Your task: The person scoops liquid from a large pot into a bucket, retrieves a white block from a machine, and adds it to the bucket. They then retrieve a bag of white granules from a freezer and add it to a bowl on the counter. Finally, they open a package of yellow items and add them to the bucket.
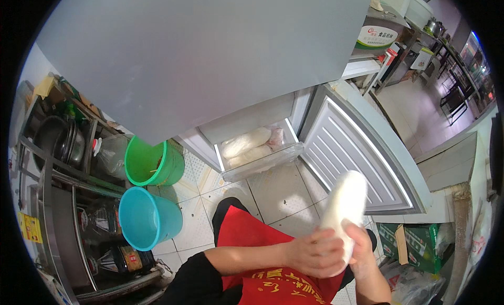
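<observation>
A long white frosted bundle (346, 200), oblong and rounded at its top, stands tilted over my lap. My left hand (315, 253) wraps around its lower part from the left, and my right hand (359, 240) grips it from the right with the thumb on its front. What the bundle contains cannot be told. Beyond my knees, a freezer drawer (262, 163) is pulled out; in it lie similar pale oblong bundles (246, 141) and a pinkish bagged item (277, 136). I wear a red apron (252, 230).
The lower freezer door (346, 151) stands open at the right, beneath a large grey upper door (204, 56). Green (173, 163) and blue (169, 222) buckets stand at the left by a metal rack (47, 210). A green carton (421, 242) is at the lower right.
</observation>
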Action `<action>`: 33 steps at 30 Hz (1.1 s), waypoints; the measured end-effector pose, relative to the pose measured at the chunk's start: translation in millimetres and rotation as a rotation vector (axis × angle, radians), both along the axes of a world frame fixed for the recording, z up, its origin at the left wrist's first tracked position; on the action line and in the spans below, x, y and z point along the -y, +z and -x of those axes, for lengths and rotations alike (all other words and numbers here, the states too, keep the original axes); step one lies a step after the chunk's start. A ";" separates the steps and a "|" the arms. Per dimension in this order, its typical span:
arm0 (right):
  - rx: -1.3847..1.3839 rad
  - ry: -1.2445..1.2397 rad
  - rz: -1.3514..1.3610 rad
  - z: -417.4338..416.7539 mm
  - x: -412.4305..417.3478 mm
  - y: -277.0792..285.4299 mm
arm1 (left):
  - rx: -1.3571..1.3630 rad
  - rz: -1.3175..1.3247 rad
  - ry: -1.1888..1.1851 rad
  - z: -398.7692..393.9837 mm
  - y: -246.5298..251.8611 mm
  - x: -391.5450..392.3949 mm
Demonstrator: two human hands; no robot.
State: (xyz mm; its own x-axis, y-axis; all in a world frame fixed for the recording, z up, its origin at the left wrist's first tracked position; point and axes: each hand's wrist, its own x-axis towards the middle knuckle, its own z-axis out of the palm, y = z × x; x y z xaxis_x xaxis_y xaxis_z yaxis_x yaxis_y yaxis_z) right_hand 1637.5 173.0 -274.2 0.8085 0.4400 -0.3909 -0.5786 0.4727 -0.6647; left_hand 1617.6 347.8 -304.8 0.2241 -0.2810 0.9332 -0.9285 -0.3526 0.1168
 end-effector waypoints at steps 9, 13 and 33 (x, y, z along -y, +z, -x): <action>0.701 -0.256 1.131 -52.7 83.5 115.0 | -1.724 1.655 -0.266 -103.2 -244.0 -97.0; 0.474 -0.231 0.957 -73.7 136.9 122.7 | -1.441 2.066 -0.117 -171.0 -237.4 -134.9; 0.541 0.166 1.239 -71.6 121.3 145.0 | -1.627 1.547 0.064 -221.3 -232.2 -171.0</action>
